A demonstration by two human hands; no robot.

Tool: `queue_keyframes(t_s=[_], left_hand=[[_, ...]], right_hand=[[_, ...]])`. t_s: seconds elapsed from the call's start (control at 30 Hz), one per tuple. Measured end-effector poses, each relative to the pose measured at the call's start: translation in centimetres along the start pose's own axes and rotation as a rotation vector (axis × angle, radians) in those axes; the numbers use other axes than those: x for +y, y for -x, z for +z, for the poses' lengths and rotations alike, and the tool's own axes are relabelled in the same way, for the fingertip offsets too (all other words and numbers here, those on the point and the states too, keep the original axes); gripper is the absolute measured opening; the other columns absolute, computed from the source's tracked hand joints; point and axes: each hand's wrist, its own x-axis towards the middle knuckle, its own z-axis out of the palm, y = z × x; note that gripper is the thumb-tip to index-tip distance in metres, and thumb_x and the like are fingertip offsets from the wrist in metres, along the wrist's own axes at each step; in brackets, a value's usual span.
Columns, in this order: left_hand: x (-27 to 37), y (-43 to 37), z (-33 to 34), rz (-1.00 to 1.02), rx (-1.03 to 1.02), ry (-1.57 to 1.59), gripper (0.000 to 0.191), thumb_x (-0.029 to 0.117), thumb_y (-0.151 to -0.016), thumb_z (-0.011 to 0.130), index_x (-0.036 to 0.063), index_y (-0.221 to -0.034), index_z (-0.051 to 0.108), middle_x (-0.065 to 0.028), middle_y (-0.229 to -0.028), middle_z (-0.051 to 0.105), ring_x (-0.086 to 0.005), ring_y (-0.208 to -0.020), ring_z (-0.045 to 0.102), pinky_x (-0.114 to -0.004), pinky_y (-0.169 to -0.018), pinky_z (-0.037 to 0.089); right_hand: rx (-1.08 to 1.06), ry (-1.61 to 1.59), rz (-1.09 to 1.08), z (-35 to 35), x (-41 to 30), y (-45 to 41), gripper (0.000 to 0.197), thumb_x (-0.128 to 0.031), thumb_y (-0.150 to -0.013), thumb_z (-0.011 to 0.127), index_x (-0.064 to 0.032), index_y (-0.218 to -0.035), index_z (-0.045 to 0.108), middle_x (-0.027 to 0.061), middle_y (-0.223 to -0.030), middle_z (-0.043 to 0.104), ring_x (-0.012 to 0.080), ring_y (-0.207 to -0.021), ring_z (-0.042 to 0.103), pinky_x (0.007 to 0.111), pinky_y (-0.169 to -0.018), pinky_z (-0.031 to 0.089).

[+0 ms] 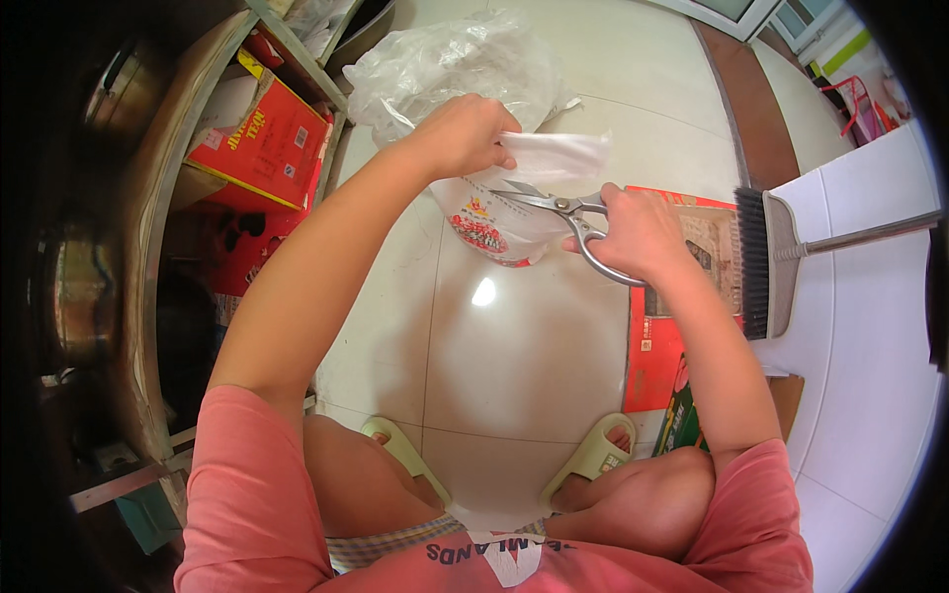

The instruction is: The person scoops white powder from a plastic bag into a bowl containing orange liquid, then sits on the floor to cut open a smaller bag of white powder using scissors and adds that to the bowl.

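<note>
My left hand grips the upper part of a white printed plastic bag, which hangs above the floor with its top edge stretching to the right. In my right hand is a pair of metal scissors, with fingers at the handle loops. The blades point left and are parted, lying across the front of the bag just below its upper band. What the bag holds is hidden. Beyond my left hand, a crumpled clear plastic bag rests on the tiled floor.
A shelf unit with a red and yellow box stands at left. At right are flattened red cardboard, a broom against the white wall and a green box. Slippers are on my feet.
</note>
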Motion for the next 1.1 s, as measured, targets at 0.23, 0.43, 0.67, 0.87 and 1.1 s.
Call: queue_keyframes(t_s=[0.23,0.43,0.67,0.87,1.1], left_hand=[[-1.2,0.5,0.1,-0.042,0.077,0.077,0.019,0.013,-0.068,0.072,0.0034,-0.084,0.069,-0.0164,-0.07,0.063,-0.0271,-0.065,0.058,-0.036,-0.063,0.045],[-1.2,0.0,0.1,-0.012,0.078,0.086,0.022,0.013,-0.067,0.072,0.0015,-0.086,0.068,-0.016,-0.07,0.063,-0.0236,-0.061,0.058,-0.033,-0.062,0.045],[-1.5,0.3,-0.2,-0.104,0.136,0.127,0.023,0.015,-0.069,0.072,0.0027,-0.088,0.069,-0.0153,-0.075,0.066,-0.0224,-0.066,0.061,-0.033,-0.065,0.047],[-1.2,-0.6,0.0,-0.08,0.109,0.094,0.025,0.014,-0.068,0.072,0.0026,-0.09,0.069,-0.016,-0.075,0.066,-0.0227,-0.066,0.061,-0.033,-0.064,0.047],[-1.4,-0.4,-0.2,-0.1,0.105,0.101,0.026,0.014,-0.067,0.072,0.0027,-0.091,0.069,-0.0169,-0.076,0.066,-0.0238,-0.066,0.062,-0.034,-0.064,0.047]], right_hand=[[0.048,0.092,0.013,0.9,-1.5,0.0,0.06,-0.05,-0.064,0.074,0.0024,-0.091,0.059,0.0184,-0.086,0.065,0.0321,-0.089,0.06,0.04,-0.076,0.047],[0.039,0.098,0.044,-0.6,-2.4,0.1,0.059,-0.05,-0.064,0.074,0.0019,-0.087,0.06,0.017,-0.081,0.066,0.0316,-0.083,0.062,0.04,-0.075,0.047],[-0.044,0.128,0.119,-2.8,-2.4,0.7,0.057,-0.049,-0.063,0.075,0.0016,-0.084,0.062,0.0176,-0.079,0.066,0.0304,-0.08,0.064,0.038,-0.07,0.049],[0.021,0.115,0.061,0.0,-3.0,-0.5,0.056,-0.048,-0.062,0.076,0.0008,-0.084,0.061,0.0171,-0.077,0.066,0.0316,-0.08,0.063,0.039,-0.073,0.048],[0.062,0.116,0.093,0.4,-3.1,-1.1,0.055,-0.048,-0.062,0.077,-0.0005,-0.085,0.06,0.0159,-0.08,0.066,0.0318,-0.086,0.061,0.04,-0.076,0.046]])
